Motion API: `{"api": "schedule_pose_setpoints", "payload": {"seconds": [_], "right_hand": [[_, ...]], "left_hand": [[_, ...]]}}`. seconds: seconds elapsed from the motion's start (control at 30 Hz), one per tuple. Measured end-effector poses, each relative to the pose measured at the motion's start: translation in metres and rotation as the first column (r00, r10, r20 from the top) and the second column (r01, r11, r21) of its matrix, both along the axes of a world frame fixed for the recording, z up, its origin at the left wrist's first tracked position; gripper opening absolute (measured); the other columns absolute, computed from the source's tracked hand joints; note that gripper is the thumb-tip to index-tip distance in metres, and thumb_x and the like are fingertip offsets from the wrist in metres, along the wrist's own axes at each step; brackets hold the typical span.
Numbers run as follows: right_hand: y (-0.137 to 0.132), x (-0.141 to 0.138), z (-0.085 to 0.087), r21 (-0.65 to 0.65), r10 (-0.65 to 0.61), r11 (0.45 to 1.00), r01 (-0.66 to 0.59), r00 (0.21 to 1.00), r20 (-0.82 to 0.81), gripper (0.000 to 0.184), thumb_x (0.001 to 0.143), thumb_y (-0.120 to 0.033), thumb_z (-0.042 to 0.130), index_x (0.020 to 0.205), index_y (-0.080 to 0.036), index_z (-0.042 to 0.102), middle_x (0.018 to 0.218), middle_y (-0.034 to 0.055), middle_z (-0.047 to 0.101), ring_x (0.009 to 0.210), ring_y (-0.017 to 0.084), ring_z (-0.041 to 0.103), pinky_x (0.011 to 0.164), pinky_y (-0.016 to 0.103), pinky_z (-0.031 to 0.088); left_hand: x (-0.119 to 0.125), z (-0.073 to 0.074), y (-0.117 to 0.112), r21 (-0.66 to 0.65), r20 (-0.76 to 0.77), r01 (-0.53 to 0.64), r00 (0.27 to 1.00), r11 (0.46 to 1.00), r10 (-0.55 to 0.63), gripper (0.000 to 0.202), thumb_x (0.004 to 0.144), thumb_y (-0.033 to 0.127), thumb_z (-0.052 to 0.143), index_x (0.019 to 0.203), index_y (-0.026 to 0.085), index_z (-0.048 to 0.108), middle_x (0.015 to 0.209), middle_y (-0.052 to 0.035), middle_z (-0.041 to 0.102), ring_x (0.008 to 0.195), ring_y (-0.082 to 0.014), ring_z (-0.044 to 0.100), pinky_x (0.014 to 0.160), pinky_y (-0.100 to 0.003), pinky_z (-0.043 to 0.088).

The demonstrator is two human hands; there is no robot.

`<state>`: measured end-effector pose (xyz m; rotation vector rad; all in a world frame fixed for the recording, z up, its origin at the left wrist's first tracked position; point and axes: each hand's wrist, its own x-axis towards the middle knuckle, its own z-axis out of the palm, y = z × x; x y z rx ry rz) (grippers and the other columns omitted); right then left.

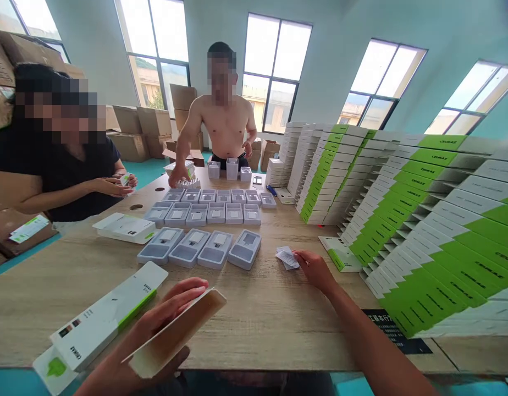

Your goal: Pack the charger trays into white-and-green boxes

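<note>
My left hand (155,324) grips an open white carton sleeve (175,333), tilted with its open brown end up, near the table's front edge. My right hand (314,268) reaches forward and its fingers rest closed on a small stack of folded paper leaflets (286,257) lying on the wooden table (258,308). Rows of grey plastic trays (204,242) holding white inserts lie in front of both hands. A flat white and green box (101,316) lies left of my left hand.
Tall slanted stacks of white and green boxes (423,220) fill the right side of the table. One person in a dark shirt (72,165) sits at the left, another stands at the far end (221,132) touching trays. Cardboard cartons (142,126) stand behind.
</note>
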<state>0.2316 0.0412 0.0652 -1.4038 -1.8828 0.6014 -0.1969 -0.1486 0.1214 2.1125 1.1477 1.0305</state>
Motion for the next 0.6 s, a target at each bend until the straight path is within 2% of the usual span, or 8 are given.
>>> {"api": "schedule_pose_setpoints", "payload": {"seconds": [0.17, 0.23, 0.33, 0.37, 0.43, 0.5, 0.53, 0.6], "right_hand": [[-0.026, -0.020, 0.003, -0.025, -0.121, 0.992, 0.120, 0.917, -0.380, 0.060, 0.089, -0.072, 0.058, 0.105, -0.018, 0.077, 0.103, 0.0107, 0.081, 0.089, 0.028, 0.080, 0.084, 0.043, 0.067], [-0.046, -0.033, 0.009, -0.074, -0.094, 0.995, 0.062, 0.804, -0.587, 0.051, 0.085, -0.066, 0.069, 0.102, -0.019, 0.078, 0.106, 0.0085, 0.081, 0.095, 0.026, 0.079, 0.091, 0.040, 0.066], [-0.086, -0.049, 0.022, -0.140, -0.053, 0.984, -0.113, 0.562, -0.826, 0.034, 0.075, -0.049, 0.086, 0.096, -0.023, 0.082, 0.105, 0.0069, 0.083, 0.103, 0.026, 0.078, 0.097, 0.036, 0.063], [-0.101, -0.052, 0.028, -0.139, -0.034, 0.979, -0.148, 0.554, -0.832, 0.032, 0.074, -0.044, 0.088, 0.097, -0.024, 0.082, 0.105, 0.0075, 0.083, 0.103, 0.027, 0.079, 0.095, 0.034, 0.064], [-0.132, -0.057, 0.041, -0.067, 0.037, 0.990, -0.123, 0.693, -0.720, 0.027, 0.077, -0.036, 0.087, 0.101, -0.025, 0.082, 0.106, 0.0089, 0.083, 0.100, 0.027, 0.080, 0.087, 0.032, 0.067], [-0.160, -0.064, 0.058, 0.135, 0.158, 0.986, -0.101, 0.841, -0.518, 0.017, 0.084, -0.028, 0.083, 0.101, -0.026, 0.081, 0.104, 0.0091, 0.083, 0.096, 0.027, 0.080, 0.083, 0.033, 0.068], [-0.172, -0.070, 0.068, 0.277, 0.244, 0.951, -0.135, 0.877, -0.413, 0.015, 0.087, -0.026, 0.079, 0.102, -0.026, 0.081, 0.103, 0.0087, 0.083, 0.095, 0.027, 0.080, 0.083, 0.034, 0.069], [-0.187, -0.087, 0.089, 0.543, 0.429, 0.796, -0.267, 0.882, -0.195, 0.018, 0.093, -0.024, 0.072, 0.110, -0.026, 0.079, 0.103, 0.0076, 0.082, 0.097, 0.027, 0.080, 0.084, 0.036, 0.068]], "left_hand": [[0.011, -0.004, 0.024, 0.104, 0.052, 0.089, 0.994, 0.991, -0.095, 0.072, 0.083, 0.012, 0.069, 0.150, 0.031, 0.051, 0.150, -0.0101, 0.060, 0.142, -0.0338, 0.053, 0.114, -0.047, 0.049], [0.013, -0.004, 0.025, 0.144, 0.082, 0.096, 0.991, 0.985, -0.108, 0.074, 0.080, 0.009, 0.069, 0.150, 0.028, 0.052, 0.148, -0.0113, 0.062, 0.141, -0.0332, 0.054, 0.115, -0.048, 0.049], [0.012, -0.006, 0.024, 0.166, 0.114, 0.093, 0.987, 0.982, -0.113, 0.075, 0.079, 0.011, 0.071, 0.150, 0.028, 0.052, 0.147, -0.0116, 0.063, 0.141, -0.0328, 0.055, 0.114, -0.048, 0.049], [0.011, -0.007, 0.024, 0.166, 0.118, 0.096, 0.986, 0.981, -0.116, 0.076, 0.078, 0.012, 0.072, 0.150, 0.028, 0.052, 0.147, -0.0121, 0.063, 0.141, -0.0334, 0.054, 0.113, -0.049, 0.049], [0.008, -0.008, 0.023, 0.149, 0.107, 0.094, 0.988, 0.984, -0.110, 0.079, 0.076, 0.013, 0.073, 0.151, 0.026, 0.051, 0.149, -0.0138, 0.061, 0.142, -0.0349, 0.053, 0.115, -0.051, 0.047], [0.005, -0.008, 0.022, 0.111, 0.106, 0.092, 0.989, 0.990, -0.104, 0.082, 0.075, 0.013, 0.071, 0.153, 0.025, 0.047, 0.153, -0.0149, 0.057, 0.143, -0.0353, 0.052, 0.116, -0.051, 0.045], [0.004, -0.009, 0.021, 0.096, 0.114, 0.098, 0.988, 0.991, -0.109, 0.083, 0.075, 0.013, 0.070, 0.154, 0.025, 0.046, 0.154, -0.0148, 0.056, 0.142, -0.0351, 0.053, 0.116, -0.050, 0.045], [0.004, -0.009, 0.021, 0.071, 0.128, 0.119, 0.984, 0.990, -0.127, 0.085, 0.074, 0.017, 0.072, 0.154, 0.026, 0.045, 0.153, -0.0140, 0.057, 0.140, -0.0349, 0.055, 0.116, -0.049, 0.045]]}}
